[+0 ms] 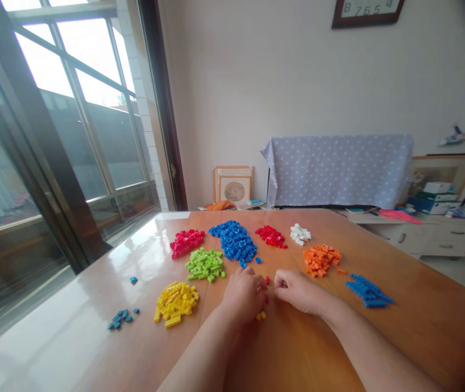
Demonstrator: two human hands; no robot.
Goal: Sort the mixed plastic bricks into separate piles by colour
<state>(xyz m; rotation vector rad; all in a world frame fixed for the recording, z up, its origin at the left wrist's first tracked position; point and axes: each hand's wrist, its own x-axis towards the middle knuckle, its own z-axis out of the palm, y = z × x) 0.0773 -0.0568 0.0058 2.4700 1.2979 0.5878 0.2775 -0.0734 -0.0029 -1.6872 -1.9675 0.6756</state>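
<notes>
My left hand (244, 291) rests low over the middle of the table, its fingers curled and partly hiding what is under them. Small red bricks (267, 280) lie by its fingertips, and a few small yellow-orange bricks (261, 316) are just below. To the right, my right hand (298, 288) is closed, thumb and fingers pressed together; anything inside is too hidden to name. Ahead of the hands is a pile of round blue pieces (236, 242), with a few strays at its near edge. A lime green brick pile (205, 264) sits left of my left hand.
On the wooden table (306, 348) are piles of yellow bricks (176, 302), crimson bricks (187, 242), red bricks (271, 237), white pieces (300, 234), orange bricks (321, 259) and long blue bricks (368, 290). Several teal bricks (120, 319) lie at left. A cloth-covered object (338, 169) stands behind.
</notes>
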